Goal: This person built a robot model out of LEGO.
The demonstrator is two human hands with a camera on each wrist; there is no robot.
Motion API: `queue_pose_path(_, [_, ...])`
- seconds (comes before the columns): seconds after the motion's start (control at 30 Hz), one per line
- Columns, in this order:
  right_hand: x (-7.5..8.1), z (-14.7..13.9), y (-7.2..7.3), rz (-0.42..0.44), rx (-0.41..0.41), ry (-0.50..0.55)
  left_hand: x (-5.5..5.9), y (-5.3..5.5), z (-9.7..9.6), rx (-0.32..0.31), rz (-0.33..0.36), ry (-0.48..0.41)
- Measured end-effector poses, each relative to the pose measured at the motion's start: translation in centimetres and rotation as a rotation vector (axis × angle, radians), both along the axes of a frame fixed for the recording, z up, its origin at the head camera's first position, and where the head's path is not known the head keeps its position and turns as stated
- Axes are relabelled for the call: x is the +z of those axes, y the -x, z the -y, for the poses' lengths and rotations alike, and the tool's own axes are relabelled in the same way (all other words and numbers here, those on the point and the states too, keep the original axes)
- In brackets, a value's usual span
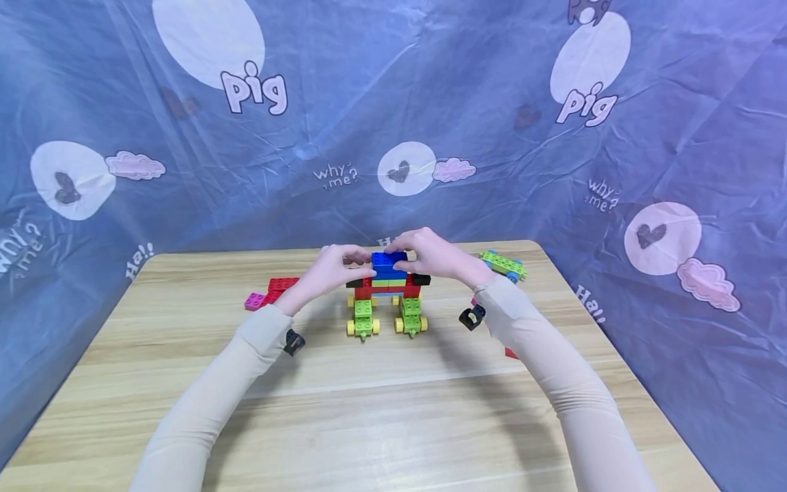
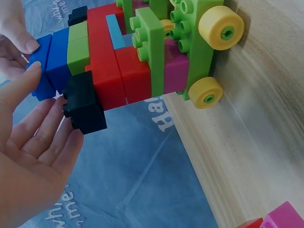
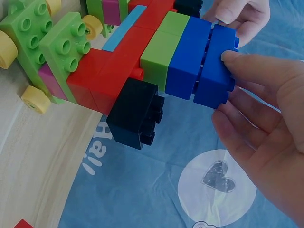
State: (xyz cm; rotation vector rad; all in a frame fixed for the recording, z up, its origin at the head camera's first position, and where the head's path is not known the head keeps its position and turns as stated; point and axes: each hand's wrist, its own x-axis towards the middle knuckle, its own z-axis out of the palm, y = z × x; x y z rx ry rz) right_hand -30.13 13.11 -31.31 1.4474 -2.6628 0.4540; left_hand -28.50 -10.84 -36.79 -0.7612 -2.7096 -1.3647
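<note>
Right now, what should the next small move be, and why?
I'd probably press the upper blue brick straight down onto the lower blue brick. The right wrist view shows a narrow gap between them, so the upper one seems not fully seated. The right hand and left hand both hold it, so even pressure looks feasible.

- A screened-off play corner; the wider room is hidden.
- Blue cloth (image 1: 344, 82), printed "pig" and "why me?", hangs behind and beside.
- The wood-grain table (image 1: 393, 430) bears toy bricks (image 1: 389, 282).
</note>
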Motion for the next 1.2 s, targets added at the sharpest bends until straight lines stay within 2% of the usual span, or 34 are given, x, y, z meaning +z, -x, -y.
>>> queue_pose_path(0.17, [0.1, -0.3, 0.0, 0.005, -0.004, 0.0, 0.3, 0.0, -0.2, 0.012, -0.003, -0.016])
queue_pose_path(0.37, [0.2, -1.4, -0.1, 0.007, -0.045, 0.012, 0.6, -0.1, -0.4, 0.018, -0.021, -0.03])
queue_pose_path(0.67, [0.3, -2.0, -0.1, -0.006, -0.032, 0.014, 0.8, 0.0, -0.6, 0.016, -0.043, -0.019])
queue_pose_path(1.2, [0.4, -1.8, -0.2, 0.052, -0.058, 0.029, 1.1, 0.1, -0.8, 0.017, -0.024, 0.009])
